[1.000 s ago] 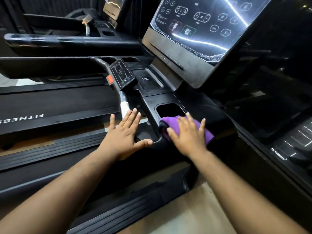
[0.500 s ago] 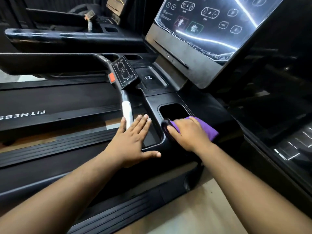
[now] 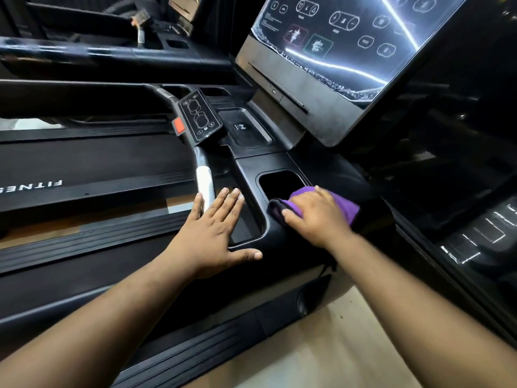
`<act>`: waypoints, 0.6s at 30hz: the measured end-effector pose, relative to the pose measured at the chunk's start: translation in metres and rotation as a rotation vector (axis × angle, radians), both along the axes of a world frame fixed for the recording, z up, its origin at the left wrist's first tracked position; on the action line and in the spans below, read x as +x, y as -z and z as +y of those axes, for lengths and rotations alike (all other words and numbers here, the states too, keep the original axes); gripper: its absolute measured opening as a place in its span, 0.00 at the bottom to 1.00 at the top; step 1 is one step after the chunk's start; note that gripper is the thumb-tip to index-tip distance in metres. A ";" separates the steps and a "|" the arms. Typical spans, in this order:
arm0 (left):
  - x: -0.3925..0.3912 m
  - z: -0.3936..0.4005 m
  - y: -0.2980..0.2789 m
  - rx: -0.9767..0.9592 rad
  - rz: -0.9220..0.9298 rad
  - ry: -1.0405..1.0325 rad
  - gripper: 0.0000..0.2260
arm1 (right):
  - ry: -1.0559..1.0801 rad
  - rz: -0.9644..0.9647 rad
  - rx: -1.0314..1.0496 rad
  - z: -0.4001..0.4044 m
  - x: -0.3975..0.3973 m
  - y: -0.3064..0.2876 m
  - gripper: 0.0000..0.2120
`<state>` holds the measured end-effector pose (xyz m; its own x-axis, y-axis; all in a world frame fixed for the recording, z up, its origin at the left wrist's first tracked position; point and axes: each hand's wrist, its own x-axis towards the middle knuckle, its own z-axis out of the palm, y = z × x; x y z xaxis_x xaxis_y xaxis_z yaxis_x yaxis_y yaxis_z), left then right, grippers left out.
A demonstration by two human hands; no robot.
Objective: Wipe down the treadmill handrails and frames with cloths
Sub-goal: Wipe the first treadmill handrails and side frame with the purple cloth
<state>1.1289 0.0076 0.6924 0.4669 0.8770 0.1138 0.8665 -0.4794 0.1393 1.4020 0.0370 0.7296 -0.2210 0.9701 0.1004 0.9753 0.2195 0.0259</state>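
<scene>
My right hand (image 3: pixel 316 217) presses a folded purple cloth (image 3: pixel 347 204) against the black treadmill frame (image 3: pixel 279 236), just beside the square cup holder (image 3: pixel 279 183). The hand covers most of the cloth. My left hand (image 3: pixel 212 236) lies flat and open, fingers spread, on the shallow black tray of the console, next to the silver grip (image 3: pixel 204 186) of the inner handrail. The long black handrail (image 3: pixel 70 96) runs off to the left.
A small control pad (image 3: pixel 200 119) with a red stop button (image 3: pixel 178 126) sits on the handrail. The large touchscreen console (image 3: pixel 335 51) rises at the upper right. The running belt (image 3: pixel 92 163) lies at left, the side rail (image 3: pixel 195 345) and wooden floor (image 3: pixel 321 345) below.
My right hand has slid the purple cloth along the frame edge beside the cup holder, bunching it under the palm. My left hand has shifted slightly forward on the tray.
</scene>
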 end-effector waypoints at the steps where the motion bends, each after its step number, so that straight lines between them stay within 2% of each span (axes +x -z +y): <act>1: 0.001 0.000 0.000 0.000 0.005 -0.003 0.55 | 0.055 0.042 0.045 -0.013 -0.014 0.010 0.35; 3: 0.002 0.001 0.000 -0.006 0.006 0.001 0.56 | 0.115 0.117 0.107 -0.034 -0.041 0.032 0.37; 6: 0.004 0.001 -0.001 -0.013 0.011 0.017 0.57 | 0.142 0.195 0.053 -0.039 -0.059 0.034 0.41; 10: 0.002 0.000 -0.002 -0.021 0.010 0.013 0.57 | -0.096 0.092 -0.056 -0.023 -0.002 0.015 0.41; 13: 0.001 -0.001 -0.001 -0.021 0.013 -0.003 0.56 | -0.066 0.086 -0.071 -0.004 0.035 0.009 0.39; 18: 0.001 -0.003 -0.002 -0.028 0.006 -0.007 0.57 | 0.080 0.028 -0.108 0.053 0.009 -0.001 0.27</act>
